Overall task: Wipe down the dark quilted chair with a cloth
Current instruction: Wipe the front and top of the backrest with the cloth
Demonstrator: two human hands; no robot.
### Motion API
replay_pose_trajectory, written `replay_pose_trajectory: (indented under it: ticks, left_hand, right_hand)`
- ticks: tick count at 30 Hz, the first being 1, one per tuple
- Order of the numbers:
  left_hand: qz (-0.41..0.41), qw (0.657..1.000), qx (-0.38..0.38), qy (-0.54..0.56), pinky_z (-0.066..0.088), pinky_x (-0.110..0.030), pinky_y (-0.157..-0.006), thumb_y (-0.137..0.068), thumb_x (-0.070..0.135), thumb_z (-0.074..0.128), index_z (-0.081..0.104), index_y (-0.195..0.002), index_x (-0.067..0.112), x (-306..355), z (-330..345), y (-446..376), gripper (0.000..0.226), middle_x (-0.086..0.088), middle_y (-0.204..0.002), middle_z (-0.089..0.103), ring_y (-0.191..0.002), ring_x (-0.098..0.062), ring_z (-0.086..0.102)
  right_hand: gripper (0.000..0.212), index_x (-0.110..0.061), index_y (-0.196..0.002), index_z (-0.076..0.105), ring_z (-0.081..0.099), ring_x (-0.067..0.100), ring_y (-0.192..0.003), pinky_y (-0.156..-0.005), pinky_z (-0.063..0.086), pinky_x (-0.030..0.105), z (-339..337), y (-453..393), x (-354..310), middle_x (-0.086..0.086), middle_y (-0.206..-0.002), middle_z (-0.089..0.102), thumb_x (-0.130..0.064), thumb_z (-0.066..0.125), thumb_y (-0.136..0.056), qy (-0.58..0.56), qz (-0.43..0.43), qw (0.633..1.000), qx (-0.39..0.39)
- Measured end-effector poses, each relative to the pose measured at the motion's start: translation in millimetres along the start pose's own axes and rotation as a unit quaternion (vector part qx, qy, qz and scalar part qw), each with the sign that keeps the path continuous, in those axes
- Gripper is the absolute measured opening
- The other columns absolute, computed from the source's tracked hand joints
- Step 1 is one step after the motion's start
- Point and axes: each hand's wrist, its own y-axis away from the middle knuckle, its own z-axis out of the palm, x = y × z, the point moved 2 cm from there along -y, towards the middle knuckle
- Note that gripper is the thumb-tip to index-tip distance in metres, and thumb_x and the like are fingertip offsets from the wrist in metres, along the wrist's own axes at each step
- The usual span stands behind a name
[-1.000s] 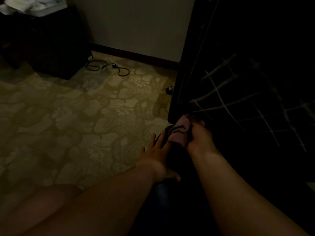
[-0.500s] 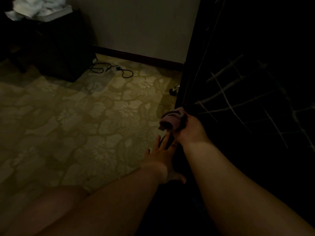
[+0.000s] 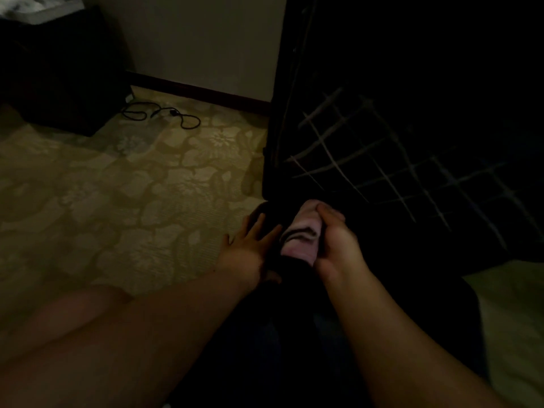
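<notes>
The dark quilted chair (image 3: 397, 148) fills the right half of the view, pale stitched lines crossing its black surface. My right hand (image 3: 338, 245) grips a bunched pink cloth (image 3: 303, 234) with dark stripes and holds it against the chair's lower left edge. My left hand (image 3: 250, 248) lies flat beside it, fingers spread and straight, pressing on the dark lower part of the chair. The room is dim and much of the chair is lost in shadow.
Patterned beige carpet (image 3: 132, 195) covers the floor on the left. A black cable (image 3: 162, 114) lies coiled near the baseboard. A dark cabinet (image 3: 59, 75) stands at the far left corner against the pale wall (image 3: 200, 42).
My right hand has slid the cloth up along the chair's edge and then back down toward me. The left hand has stayed flat in nearly the same spot.
</notes>
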Motion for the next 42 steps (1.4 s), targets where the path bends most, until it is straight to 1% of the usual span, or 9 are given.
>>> replay_pose_trajectory:
  ticks: [5, 14, 19, 24, 26, 28, 33, 38, 42]
  left_hand:
    - [0.024, 0.998, 0.044, -0.025, 0.015, -0.064, -0.121, -0.085, 0.049, 0.076, 0.004, -0.161, 0.045, 56, -10, 20, 0.105, 0.0, -0.172, -0.01, -0.158, -0.03, -0.006]
    - [0.079, 0.99, -0.107, -0.048, 0.017, -0.079, -0.112, -0.079, 0.059, 0.08, -0.003, -0.159, 0.049, 208, 13, 27, 0.116, 0.002, -0.171, -0.009, -0.156, -0.039, -0.01]
    - [0.036, 0.976, -0.172, -0.129, 0.019, -0.082, -0.11, -0.079, 0.063, 0.077, -0.016, -0.156, 0.051, 234, 47, 6, 0.122, -0.004, -0.169, -0.019, -0.152, -0.046, -0.019]
    - [0.001, 0.973, -0.193, -0.129, 0.025, -0.086, -0.101, -0.088, 0.049, 0.076, -0.008, -0.156, 0.055, 246, 45, 15, 0.108, 0.004, -0.168, -0.024, -0.149, -0.051, -0.023]
    - [0.005, 0.971, -0.196, -0.138, 0.026, -0.084, -0.103, -0.089, 0.048, 0.075, -0.007, -0.157, 0.053, 246, 43, 16, 0.107, 0.002, -0.169, -0.023, -0.149, -0.052, -0.021]
    - [0.005, 0.969, -0.2, -0.148, 0.027, -0.084, -0.102, -0.09, 0.048, 0.073, -0.008, -0.157, 0.052, 247, 43, 15, 0.106, 0.001, -0.168, -0.024, -0.149, -0.052, -0.022]
    - [0.003, 0.963, -0.206, -0.174, 0.028, -0.085, -0.1, -0.089, 0.051, 0.074, -0.01, -0.157, 0.054, 248, 44, 12, 0.108, 0.002, -0.169, -0.023, -0.149, -0.05, -0.022]
    - [0.026, 0.96, -0.198, -0.198, 0.022, -0.078, -0.112, -0.086, 0.056, 0.075, -0.015, -0.156, 0.052, 238, 55, -1, 0.114, -0.005, -0.168, -0.025, -0.151, -0.05, -0.018]
    - [0.035, 0.957, -0.191, -0.216, 0.019, -0.072, -0.118, -0.082, 0.061, 0.075, -0.019, -0.154, 0.051, 230, 65, -15, 0.119, -0.008, -0.167, -0.026, -0.153, -0.048, -0.014]
  right_hand:
    - [0.019, -0.011, -0.108, 0.063, 0.07, 0.034, -0.071, -0.066, 0.06, 0.047, -72, 49, -23, 0.019, -0.093, 0.069, -0.026, 0.054, -0.1, 0.029, 0.004, 0.998, 0.047]
    - [0.04, -0.007, -0.128, 0.06, 0.065, 0.025, -0.084, -0.073, 0.055, 0.04, -201, 109, -77, 0.013, -0.108, 0.068, -0.025, 0.061, -0.092, 0.082, -0.058, 0.982, 0.161]
    - [0.012, -0.012, -0.088, 0.062, 0.06, 0.019, -0.064, -0.058, 0.051, 0.029, -225, 105, -97, 0.006, -0.077, 0.063, -0.018, 0.053, -0.094, 0.051, -0.036, 0.988, 0.144]
    - [0.03, -0.018, -0.054, 0.054, 0.049, 0.01, -0.04, -0.039, 0.043, 0.018, -236, 80, -106, -0.002, -0.049, 0.048, -0.013, 0.055, -0.083, 0.099, -0.074, 0.978, 0.167]
    - [0.044, -0.022, -0.05, 0.043, 0.042, 0.007, -0.031, -0.031, 0.033, 0.013, -243, 69, -110, -0.006, -0.043, 0.037, -0.021, 0.044, -0.094, 0.063, -0.092, 0.974, 0.197]
    - [0.042, -0.024, -0.062, 0.039, 0.046, 0.009, -0.035, -0.035, 0.035, 0.015, -253, 55, -114, -0.004, -0.052, 0.041, -0.03, 0.033, -0.104, 0.011, -0.075, 0.972, 0.222]
    - [0.034, -0.018, -0.067, 0.049, 0.051, 0.015, -0.049, -0.045, 0.043, 0.025, -260, 45, -126, 0.003, -0.068, 0.051, -0.006, 0.046, -0.099, 0.0, -0.081, 0.956, 0.283]
    - [0.023, -0.015, -0.066, 0.056, 0.061, 0.028, -0.075, -0.075, 0.054, 0.047, -255, 59, -135, 0.007, -0.068, 0.059, -0.01, 0.054, -0.088, 0.104, -0.175, 0.924, 0.323]
    - [0.014, -0.015, -0.082, 0.063, 0.063, 0.021, -0.072, -0.067, 0.051, 0.036, -250, 86, -143, 0.002, -0.075, 0.065, -0.02, 0.056, -0.092, 0.254, -0.257, 0.864, 0.35]
